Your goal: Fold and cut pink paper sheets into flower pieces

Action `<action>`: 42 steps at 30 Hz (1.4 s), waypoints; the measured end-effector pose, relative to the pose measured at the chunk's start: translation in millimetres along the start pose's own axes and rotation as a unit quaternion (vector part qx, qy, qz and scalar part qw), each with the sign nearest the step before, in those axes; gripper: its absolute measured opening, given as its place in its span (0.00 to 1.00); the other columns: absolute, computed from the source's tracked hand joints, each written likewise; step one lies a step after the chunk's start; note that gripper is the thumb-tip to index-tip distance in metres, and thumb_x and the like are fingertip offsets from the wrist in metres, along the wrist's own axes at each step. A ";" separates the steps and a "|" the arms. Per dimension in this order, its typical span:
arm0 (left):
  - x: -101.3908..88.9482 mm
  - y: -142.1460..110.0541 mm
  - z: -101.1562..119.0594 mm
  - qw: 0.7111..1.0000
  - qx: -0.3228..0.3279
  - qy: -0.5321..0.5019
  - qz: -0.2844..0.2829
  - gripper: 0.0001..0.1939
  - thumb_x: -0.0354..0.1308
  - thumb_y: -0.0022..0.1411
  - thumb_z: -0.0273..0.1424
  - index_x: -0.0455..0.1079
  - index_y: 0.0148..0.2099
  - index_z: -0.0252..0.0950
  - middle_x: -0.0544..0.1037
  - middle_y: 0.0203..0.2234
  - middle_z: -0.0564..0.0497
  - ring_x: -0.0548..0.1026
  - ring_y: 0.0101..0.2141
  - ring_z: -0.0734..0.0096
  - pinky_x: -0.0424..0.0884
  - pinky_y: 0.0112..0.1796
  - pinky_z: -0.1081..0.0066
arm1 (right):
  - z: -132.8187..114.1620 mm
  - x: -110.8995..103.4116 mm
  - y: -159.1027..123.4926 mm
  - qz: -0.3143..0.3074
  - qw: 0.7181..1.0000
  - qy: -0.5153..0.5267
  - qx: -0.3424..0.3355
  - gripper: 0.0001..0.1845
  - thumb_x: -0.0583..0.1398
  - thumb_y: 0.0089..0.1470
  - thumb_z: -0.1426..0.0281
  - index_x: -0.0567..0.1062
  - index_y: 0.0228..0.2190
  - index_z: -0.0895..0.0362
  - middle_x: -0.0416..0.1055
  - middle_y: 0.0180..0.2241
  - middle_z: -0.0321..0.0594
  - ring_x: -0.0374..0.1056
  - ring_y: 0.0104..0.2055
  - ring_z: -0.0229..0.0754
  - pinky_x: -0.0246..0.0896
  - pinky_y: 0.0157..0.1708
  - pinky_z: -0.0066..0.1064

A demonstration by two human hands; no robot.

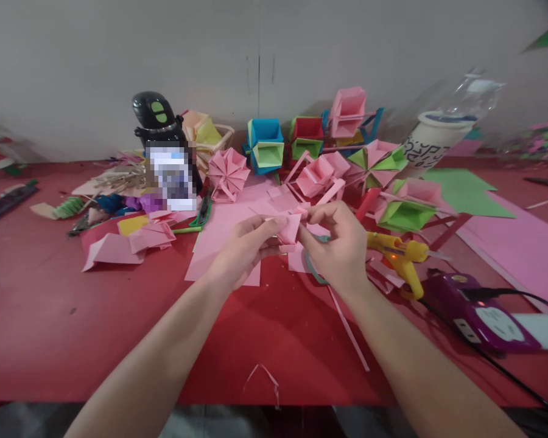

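Note:
A small folded piece of pink paper [291, 229] is held up over the middle of the red table. My left hand [250, 244] is closed on its left side, thumb on top and fingers beneath. My right hand [335, 240] pinches at its upper right edge, the fingertips partly hidden. Under the hands lie flat pink sheets [219, 243]. The teal handle of what looks like scissors [315, 267] shows partly behind my right hand. A thin pink paper strip [349, 328] stretches toward the table's front edge.
Folded paper shapes, such as a blue and green one [265, 143], line the back. A yellow glue gun [399, 252] and a purple power socket [484, 313] lie right. A phone [171, 179] leans on a black stand [158, 115], back left. A patterned cup [433, 143] stands back right.

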State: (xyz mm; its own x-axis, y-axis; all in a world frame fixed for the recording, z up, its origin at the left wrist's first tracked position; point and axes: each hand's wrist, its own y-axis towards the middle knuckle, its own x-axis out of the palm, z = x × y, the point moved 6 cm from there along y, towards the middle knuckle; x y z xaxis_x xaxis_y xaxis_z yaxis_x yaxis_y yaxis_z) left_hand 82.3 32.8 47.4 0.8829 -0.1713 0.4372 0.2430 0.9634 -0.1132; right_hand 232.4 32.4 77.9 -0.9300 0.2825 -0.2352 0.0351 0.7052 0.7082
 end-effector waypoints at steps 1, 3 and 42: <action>-0.4 0.1 -0.5 1.000 -0.002 0.003 -0.001 0.15 0.71 0.56 0.39 0.74 0.36 0.33 0.76 0.29 0.51 0.76 0.30 0.72 0.73 0.38 0.69 | 0.8 -0.2 -0.1 0.003 1.000 0.002 0.005 0.07 0.66 0.55 0.72 0.71 0.33 0.52 0.75 0.32 0.35 0.74 0.35 0.42 0.72 0.38 0.35; -1.4 0.5 -1.1 1.000 -0.005 0.012 -0.006 0.14 0.70 0.56 0.39 0.75 0.36 0.33 0.76 0.29 0.51 0.76 0.30 0.71 0.73 0.38 0.69 | 1.7 0.2 0.1 -0.008 1.000 -0.006 0.005 0.06 0.65 0.57 0.71 0.74 0.38 0.52 0.76 0.33 0.36 0.74 0.36 0.42 0.72 0.38 0.35; -12.8 5.4 5.2 0.997 0.004 -0.072 0.025 0.16 0.65 0.49 0.21 0.74 0.43 0.35 0.77 0.27 0.54 0.74 0.30 0.74 0.67 0.38 0.71 | -9.8 4.6 -1.3 -0.041 0.998 -0.002 -0.037 0.11 0.64 0.58 0.73 0.75 0.43 0.52 0.74 0.42 0.42 0.71 0.45 0.46 0.69 0.43 0.39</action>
State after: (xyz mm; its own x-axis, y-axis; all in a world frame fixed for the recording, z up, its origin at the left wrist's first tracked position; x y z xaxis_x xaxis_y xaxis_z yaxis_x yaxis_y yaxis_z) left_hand 70.2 41.3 45.9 0.8270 -0.0929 0.5544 0.1971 0.9716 -0.1311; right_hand 224.5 26.4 82.4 -0.9271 0.2286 -0.2970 -0.0685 0.6757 0.7340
